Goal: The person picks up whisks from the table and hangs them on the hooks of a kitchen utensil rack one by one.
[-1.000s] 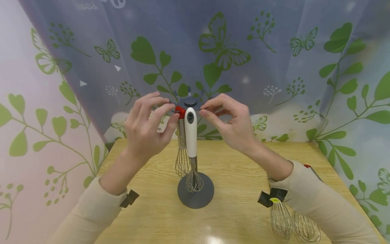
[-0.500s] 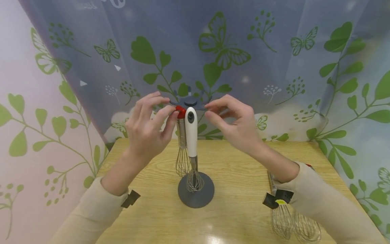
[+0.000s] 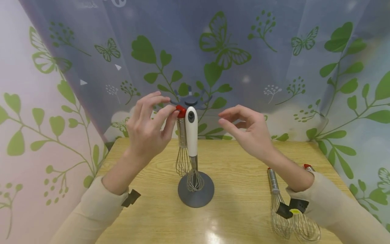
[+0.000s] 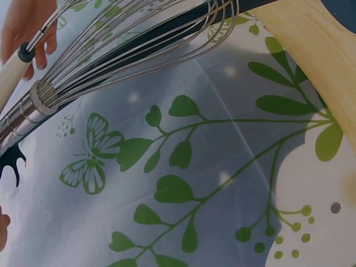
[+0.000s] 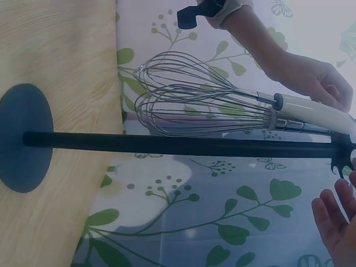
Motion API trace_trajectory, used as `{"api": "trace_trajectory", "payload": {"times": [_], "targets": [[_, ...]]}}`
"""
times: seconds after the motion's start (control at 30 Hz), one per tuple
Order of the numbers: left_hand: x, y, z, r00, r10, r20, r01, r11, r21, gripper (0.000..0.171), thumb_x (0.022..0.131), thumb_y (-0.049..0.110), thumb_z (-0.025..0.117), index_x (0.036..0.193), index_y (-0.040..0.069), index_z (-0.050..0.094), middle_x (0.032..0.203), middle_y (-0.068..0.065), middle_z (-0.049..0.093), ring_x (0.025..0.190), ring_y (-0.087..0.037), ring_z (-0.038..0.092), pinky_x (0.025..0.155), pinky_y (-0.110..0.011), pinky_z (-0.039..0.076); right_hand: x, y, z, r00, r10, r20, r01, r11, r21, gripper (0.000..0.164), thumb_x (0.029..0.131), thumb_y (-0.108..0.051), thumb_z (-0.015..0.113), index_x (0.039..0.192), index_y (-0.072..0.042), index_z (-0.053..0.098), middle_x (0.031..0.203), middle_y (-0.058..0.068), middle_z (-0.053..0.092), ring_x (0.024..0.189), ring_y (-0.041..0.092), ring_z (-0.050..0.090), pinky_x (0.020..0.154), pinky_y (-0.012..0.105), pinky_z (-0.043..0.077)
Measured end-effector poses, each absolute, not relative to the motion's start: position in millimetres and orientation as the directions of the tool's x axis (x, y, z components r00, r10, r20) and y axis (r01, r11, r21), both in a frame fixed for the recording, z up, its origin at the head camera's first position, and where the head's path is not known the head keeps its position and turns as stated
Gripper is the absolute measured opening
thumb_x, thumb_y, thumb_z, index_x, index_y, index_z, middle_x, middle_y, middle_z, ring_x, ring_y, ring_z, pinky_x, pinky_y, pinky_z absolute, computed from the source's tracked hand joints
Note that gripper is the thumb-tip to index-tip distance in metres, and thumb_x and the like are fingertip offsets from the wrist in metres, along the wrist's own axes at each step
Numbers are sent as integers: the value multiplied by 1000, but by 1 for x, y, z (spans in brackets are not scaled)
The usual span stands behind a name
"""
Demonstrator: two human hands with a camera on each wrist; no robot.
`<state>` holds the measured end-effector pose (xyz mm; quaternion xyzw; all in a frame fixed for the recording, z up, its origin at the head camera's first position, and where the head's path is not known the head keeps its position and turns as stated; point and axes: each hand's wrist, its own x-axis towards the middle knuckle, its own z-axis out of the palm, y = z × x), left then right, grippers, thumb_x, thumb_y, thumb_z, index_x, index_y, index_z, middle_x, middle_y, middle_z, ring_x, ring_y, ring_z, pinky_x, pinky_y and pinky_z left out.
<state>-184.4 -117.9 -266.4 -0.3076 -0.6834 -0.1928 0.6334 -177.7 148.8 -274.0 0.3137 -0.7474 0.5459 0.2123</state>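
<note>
Two whisks hang from a dark grey stand (image 3: 204, 195), whose hooked top (image 3: 191, 101) stands above the hands in the head view. In front is the white-handled whisk (image 3: 191, 135). Just behind and left of it hangs a metal-handled whisk (image 3: 182, 130) with a red end. My left hand (image 3: 149, 125) pinches this red end between thumb and index finger. My right hand (image 3: 250, 132) hovers to the right of the stand, apart from it, fingers loosely bent and holding nothing. In the right wrist view both whisks' wire loops (image 5: 189, 83) hang beside the stand's pole (image 5: 183, 146).
Two more whisks lie at the right of the wooden table (image 3: 237, 189): a metal-handled whisk (image 3: 274, 183) with a red end, and another whisk (image 3: 307, 227) partly hidden under the right sleeve. A curtain (image 3: 268, 74) with printed leaves and butterflies hangs behind the table.
My right hand has drawn away from the stand to the right, its fingers spreading slightly. The left hand has stayed at the red end, and the hanging whisks have hardly moved.
</note>
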Motion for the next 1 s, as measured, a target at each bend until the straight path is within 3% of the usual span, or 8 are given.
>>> {"api": "trace_trajectory", "payload": {"times": [0.17, 0.3, 0.43, 0.77, 1.0], "targets": [[-184, -118, -267, -18, 184, 983, 663, 738, -126, 11, 99, 14, 70, 92, 6, 70, 103, -17, 72, 109, -38, 72, 79, -48, 66, -174, 157, -279, -767, -248, 591, -637, 190, -747, 15, 98, -6, 72, 110, 2, 74, 93, -7, 74, 78, 6, 69, 64, 20, 59], [-184, -118, -268, -22, 186, 982, 668, 733, -124, 9, 98, 12, 70, 92, 5, 71, 103, -18, 72, 110, -39, 72, 85, -49, 65, -169, 166, -284, -816, -268, 512, -557, 131, -820, 15, 99, 0, 67, 111, -7, 75, 92, -7, 73, 78, 9, 71, 69, 23, 64], [-184, -118, -268, -16, 180, 983, 675, 728, -122, 7, 97, 10, 71, 92, 5, 71, 103, -18, 72, 109, -39, 71, 87, -50, 65, -166, 178, -288, -855, -283, 435, -478, 100, -873, 18, 102, -5, 66, 113, -15, 74, 96, -5, 73, 83, 12, 73, 75, 27, 66], [-182, -118, -268, -18, 182, 983, 670, 732, -123, 8, 97, 10, 71, 92, 5, 70, 103, -19, 72, 111, -39, 71, 88, -50, 64, -166, 201, -296, -928, -284, 241, -277, 96, -956, 16, 105, -16, 65, 120, -15, 71, 107, -5, 74, 91, 12, 74, 81, 30, 67], [-181, -117, -268, -26, 178, 984, 664, 739, -116, 8, 97, 11, 71, 91, 5, 70, 103, -18, 72, 113, -39, 70, 88, -50, 64, -170, 219, -305, -944, -309, 116, -181, 191, -965, 21, 105, -21, 66, 125, -15, 69, 109, -5, 73, 95, 11, 73, 84, 31, 67]]}}
